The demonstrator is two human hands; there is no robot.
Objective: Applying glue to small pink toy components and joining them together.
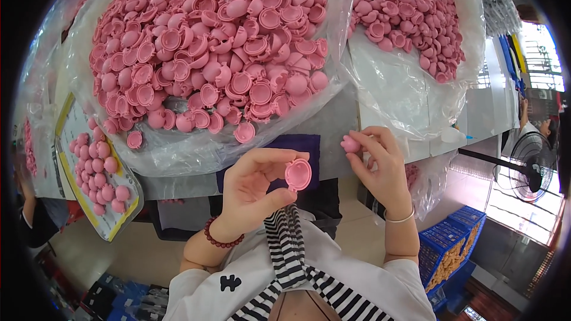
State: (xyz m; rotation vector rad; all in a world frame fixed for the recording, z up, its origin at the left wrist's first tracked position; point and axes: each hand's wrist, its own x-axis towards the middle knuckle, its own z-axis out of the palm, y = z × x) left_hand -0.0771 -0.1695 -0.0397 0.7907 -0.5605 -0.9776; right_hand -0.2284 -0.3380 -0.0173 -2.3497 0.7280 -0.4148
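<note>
Between the thumb and fingers of my left hand (250, 187) is a pink plastic half shell (298, 174), its hollow side facing up toward me. My right hand (377, 169), off to the right, pinches a smaller rounded pink piece (350, 144) with a notched edge. The two pieces are apart. Beyond my hands, a large heap of pink half shells (208, 53) lies on clear plastic sheeting. A second heap of smaller pink pieces (410, 18) rests on plastic at the far right.
On the left, a yellow-edged tray (128, 205) bears several closed pink balls (98, 166). A dark purple cloth (306, 142) lies at the table's near edge. To the right stand a black fan (532, 169) and blue crates (443, 244). Other people are partly visible at both sides.
</note>
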